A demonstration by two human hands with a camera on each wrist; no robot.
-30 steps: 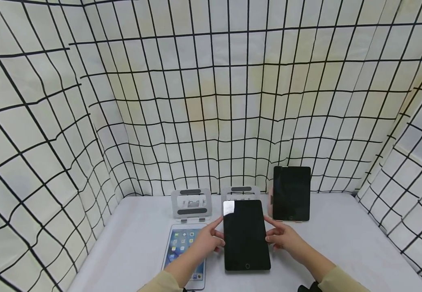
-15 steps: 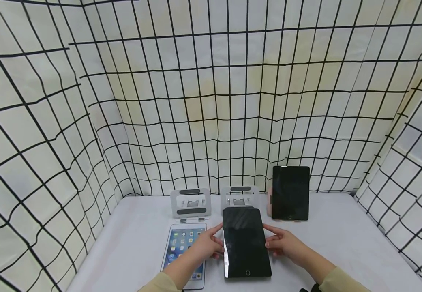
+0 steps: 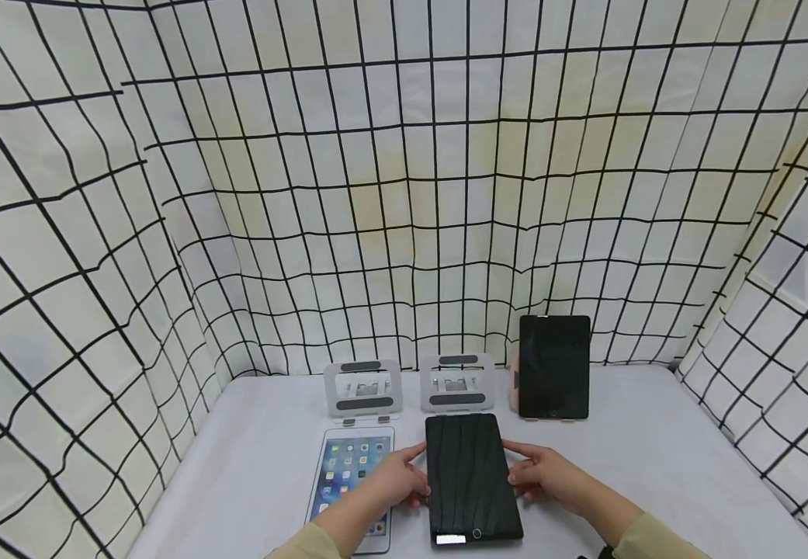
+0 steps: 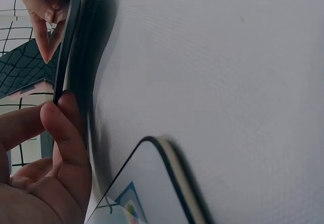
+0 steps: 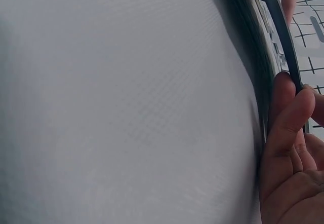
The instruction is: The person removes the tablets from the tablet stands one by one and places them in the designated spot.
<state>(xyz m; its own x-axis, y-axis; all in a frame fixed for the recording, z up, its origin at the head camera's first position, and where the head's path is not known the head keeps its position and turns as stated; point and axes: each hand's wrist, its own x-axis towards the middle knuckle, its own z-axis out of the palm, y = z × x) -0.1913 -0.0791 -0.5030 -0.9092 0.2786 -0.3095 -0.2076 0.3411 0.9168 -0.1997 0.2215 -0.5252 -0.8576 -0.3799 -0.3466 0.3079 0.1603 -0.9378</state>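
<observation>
Both hands hold a black tablet (image 3: 473, 477) by its long sides, screen up and home button toward the person. The left hand (image 3: 400, 475) pinches the left edge; in the left wrist view its fingertips (image 4: 66, 100) meet the thin rim. On the opposite edge, the right hand (image 3: 546, 475) grips with fingers curled, the index stretched along the side. A shadow runs on the cloth beneath the tablet in both wrist views. A white tablet (image 3: 348, 458) showing app icons lies partly under the left forearm.
Two grey-white tablet stands (image 3: 364, 404) with dark pads are lined up at the back. To their right, another black tablet (image 3: 553, 366) leans upright on a pinkish stand (image 3: 514, 388). White cloth walls with black grid lines surround the white table (image 3: 655, 450) on three sides.
The held black tablet has come down and toward the person, lying flatter. The middle stand behind it, partly covered before, now shows fully. Both hands keep their hold.
</observation>
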